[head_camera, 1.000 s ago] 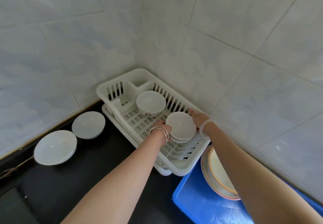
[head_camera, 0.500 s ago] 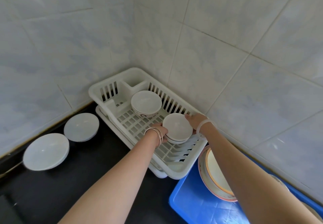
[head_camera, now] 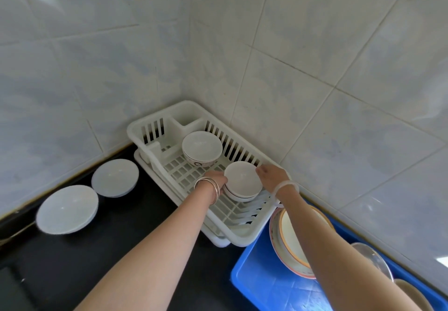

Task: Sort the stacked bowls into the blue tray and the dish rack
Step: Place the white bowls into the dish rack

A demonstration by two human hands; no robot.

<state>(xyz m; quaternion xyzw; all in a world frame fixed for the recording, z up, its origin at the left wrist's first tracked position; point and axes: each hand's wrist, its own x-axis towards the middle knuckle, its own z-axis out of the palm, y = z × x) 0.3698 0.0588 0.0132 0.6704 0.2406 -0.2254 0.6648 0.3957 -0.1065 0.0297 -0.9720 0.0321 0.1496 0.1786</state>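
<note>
Cupping the stacked bowls (head_camera: 243,182) between left hand (head_camera: 216,179) and right hand (head_camera: 272,176), fingers pressing opposite rims, inside the white dish rack (head_camera: 238,232), blue tray (head_camera: 254,284) lying nearer the right.

White stacked bowls (head_camera: 243,181) upright in white dish rack (head_camera: 232,225), beside blue tray (head_camera: 261,286).

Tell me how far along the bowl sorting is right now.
Partly done. One bowl already sits in the dish rack, and dishes lean in the blue tray. In hand: the left hand and right hand grip a small stack of bowls in the rack. Left: separating that stack.
</note>
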